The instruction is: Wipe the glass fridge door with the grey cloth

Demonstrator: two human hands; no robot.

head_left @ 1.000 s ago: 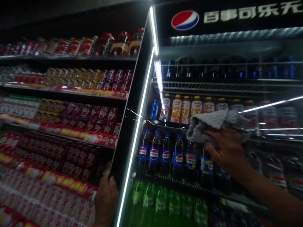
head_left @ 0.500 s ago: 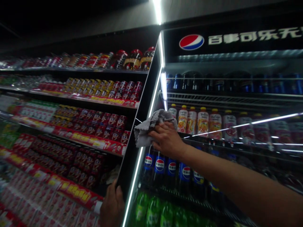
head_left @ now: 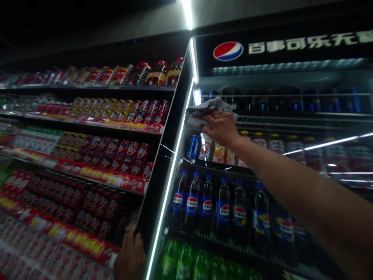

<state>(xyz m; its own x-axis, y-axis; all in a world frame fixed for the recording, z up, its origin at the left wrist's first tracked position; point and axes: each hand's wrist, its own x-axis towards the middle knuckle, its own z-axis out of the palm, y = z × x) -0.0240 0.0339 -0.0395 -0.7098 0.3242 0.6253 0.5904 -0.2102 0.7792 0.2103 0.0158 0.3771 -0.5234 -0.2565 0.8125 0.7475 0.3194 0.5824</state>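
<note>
My right hand (head_left: 222, 127) presses a crumpled grey cloth (head_left: 204, 111) against the glass door (head_left: 291, 155) of a lit drinks cooler, high up near the door's left edge. My left hand (head_left: 129, 257) grips the dark outer edge of that door (head_left: 157, 186) low down, fingers wrapped around it. Behind the glass stand dark cola bottles with blue labels (head_left: 215, 204), green bottles (head_left: 186, 260) below them, and juice bottles (head_left: 221, 153) beside a blue can (head_left: 193, 146).
Open shop shelves (head_left: 87, 120) fill the left, packed with rows of red and yellow cans and cartons behind red price strips. A cola logo sign (head_left: 228, 51) tops the cooler. Bright light strips (head_left: 186, 101) run down the door frame.
My right hand carried the cloth leftward across the glass, then upward to near the top shelf. My left hand stayed on the door edge.
</note>
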